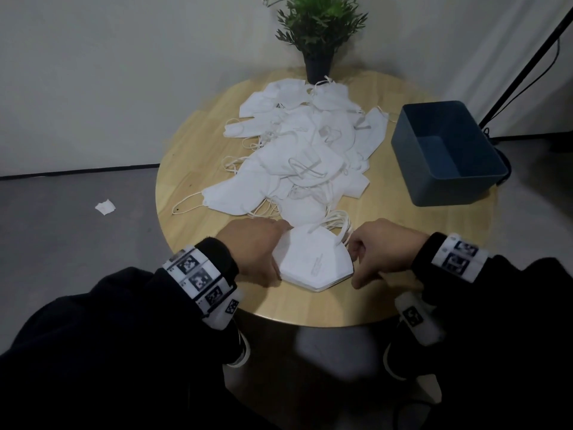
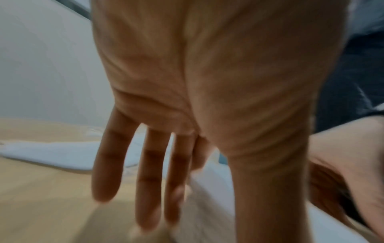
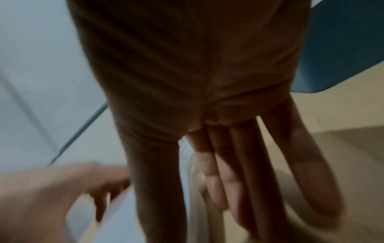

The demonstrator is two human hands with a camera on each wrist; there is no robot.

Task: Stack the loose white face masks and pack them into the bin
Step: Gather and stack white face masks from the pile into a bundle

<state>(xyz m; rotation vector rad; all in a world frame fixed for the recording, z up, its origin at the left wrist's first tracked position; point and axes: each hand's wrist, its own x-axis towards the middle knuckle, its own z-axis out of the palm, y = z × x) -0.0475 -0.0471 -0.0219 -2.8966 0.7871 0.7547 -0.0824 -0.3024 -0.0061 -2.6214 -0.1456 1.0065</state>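
Observation:
A small stack of folded white masks (image 1: 313,262) lies near the front edge of the round wooden table (image 1: 192,156). My left hand (image 1: 277,259) is against its left side and my right hand (image 1: 355,262) against its right side. In the left wrist view the left hand's fingers (image 2: 149,180) hang straight beside the stack (image 2: 207,205). The right wrist view shows the right hand's fingers (image 3: 239,164) equally straight, next to the stack (image 3: 120,222). A loose pile of white masks (image 1: 300,144) covers the table's middle. The dark blue bin (image 1: 455,193) stands at the right, with nothing visible inside.
A potted green plant (image 1: 319,35) stands at the table's back edge behind the pile. A black stand leg (image 1: 527,57) slants down at the far right. A white scrap (image 1: 105,207) lies on the grey floor to the left.

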